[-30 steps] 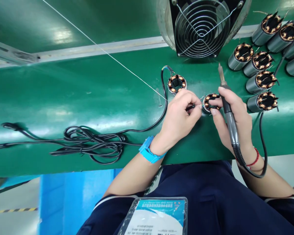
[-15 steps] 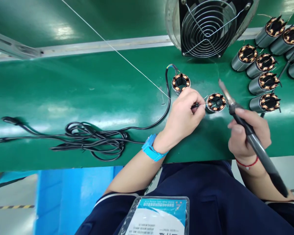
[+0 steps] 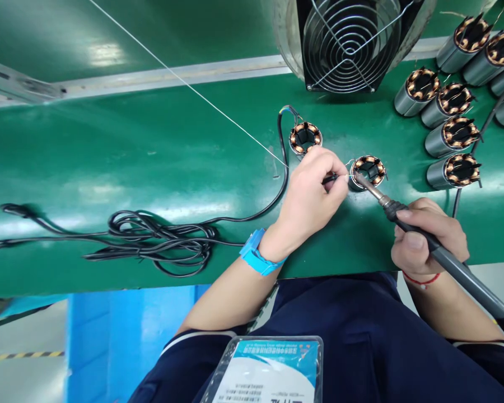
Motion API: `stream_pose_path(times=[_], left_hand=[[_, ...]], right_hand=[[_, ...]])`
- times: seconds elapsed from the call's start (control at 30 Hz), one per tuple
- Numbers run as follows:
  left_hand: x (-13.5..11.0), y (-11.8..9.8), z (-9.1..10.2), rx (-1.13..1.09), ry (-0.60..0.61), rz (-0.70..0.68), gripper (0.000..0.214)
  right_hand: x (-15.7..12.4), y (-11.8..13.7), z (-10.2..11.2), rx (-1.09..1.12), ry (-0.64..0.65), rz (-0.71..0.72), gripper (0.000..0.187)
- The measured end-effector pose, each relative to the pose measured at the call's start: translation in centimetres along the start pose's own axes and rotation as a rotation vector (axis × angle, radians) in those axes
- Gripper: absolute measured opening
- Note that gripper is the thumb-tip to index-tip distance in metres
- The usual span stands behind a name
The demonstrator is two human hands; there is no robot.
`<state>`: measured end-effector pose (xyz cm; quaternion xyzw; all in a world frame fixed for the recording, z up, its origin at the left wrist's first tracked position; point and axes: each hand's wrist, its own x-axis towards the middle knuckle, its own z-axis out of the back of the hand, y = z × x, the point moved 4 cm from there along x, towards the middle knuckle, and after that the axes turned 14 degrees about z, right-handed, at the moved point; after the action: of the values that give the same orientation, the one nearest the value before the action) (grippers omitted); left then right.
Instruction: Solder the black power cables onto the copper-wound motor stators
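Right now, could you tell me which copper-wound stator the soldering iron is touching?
The copper-wound stator between the left hand and right hand; the dark-handled soldering iron's tip meets its left rim.

A glossy green bench (image 3: 151, 145) runs right across, with a pale metal rail (image 3: 172, 75) along it further back. On its left part lies a tangled bundle of black cable (image 3: 151, 243), one strand curving up to a wound stator (image 3: 304, 137) standing on end. Near it, to the right, stands a second stator (image 3: 367, 169). A wire-guarded fan (image 3: 348, 42) sits behind, and at the far right grey-bodied stators (image 3: 449, 134) crowd close together
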<state>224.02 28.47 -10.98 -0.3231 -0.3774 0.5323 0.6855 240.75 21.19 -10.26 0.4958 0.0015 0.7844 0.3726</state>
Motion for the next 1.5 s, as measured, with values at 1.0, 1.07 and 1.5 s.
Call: stream_pose_path(times=[1.0,1.07,1.5], left_hand=[[0.0,-0.2,-0.1,-0.068,-0.004,0.008,0.019],[0.0,-0.1,-0.1,-0.078,0.007,0.040,0.018],[0.0,-0.3,1.1,-0.043,0.012,-0.102,0.013]], right_hand=[[1.9,-1.2,-3.5,-0.011,0.094,-0.188,0.041],[1.9,-1.3,-3.4,-0.039,0.071,-0.179,0.044],[2.9,-0.4,-4.6,-0.045,0.074,-0.191,0.035]])
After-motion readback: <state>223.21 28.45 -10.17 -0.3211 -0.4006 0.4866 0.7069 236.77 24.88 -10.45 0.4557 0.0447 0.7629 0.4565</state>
